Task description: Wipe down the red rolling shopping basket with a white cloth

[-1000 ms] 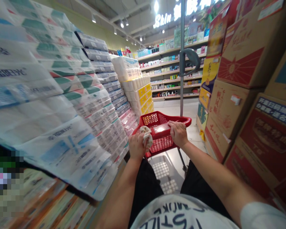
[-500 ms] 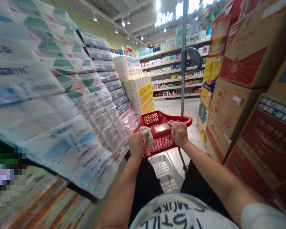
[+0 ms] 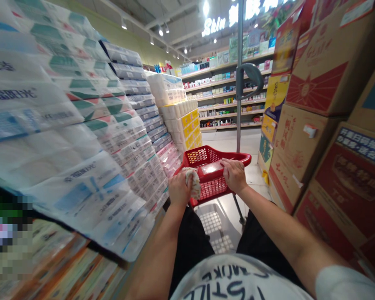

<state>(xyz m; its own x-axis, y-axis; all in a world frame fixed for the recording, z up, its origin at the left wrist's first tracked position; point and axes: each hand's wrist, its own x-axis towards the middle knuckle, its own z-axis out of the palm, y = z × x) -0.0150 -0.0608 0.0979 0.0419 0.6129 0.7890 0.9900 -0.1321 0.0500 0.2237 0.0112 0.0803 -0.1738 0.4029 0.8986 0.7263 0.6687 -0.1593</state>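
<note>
A red plastic shopping cart (image 3: 211, 158) stands in the aisle right in front of me. My left hand (image 3: 178, 189) is closed around a crumpled whitish cloth (image 3: 193, 182) at the left end of the cart's handle. My right hand (image 3: 234, 175) grips the right part of the red handle, fingers wrapped over it. A lower grey basket tray (image 3: 217, 227) of the cart shows between my legs.
Stacked packs of tissue paper (image 3: 81, 125) wall the left side, with yellow packs (image 3: 187, 125) further on. Cardboard boxes (image 3: 325, 125) are piled high on the right. A metal pole (image 3: 239, 83) rises beyond the cart. Product shelves (image 3: 225, 100) cross the far end of the aisle.
My left hand shifted the cloth slightly along the handle's left end. The right hand and the cart stay about where they were.
</note>
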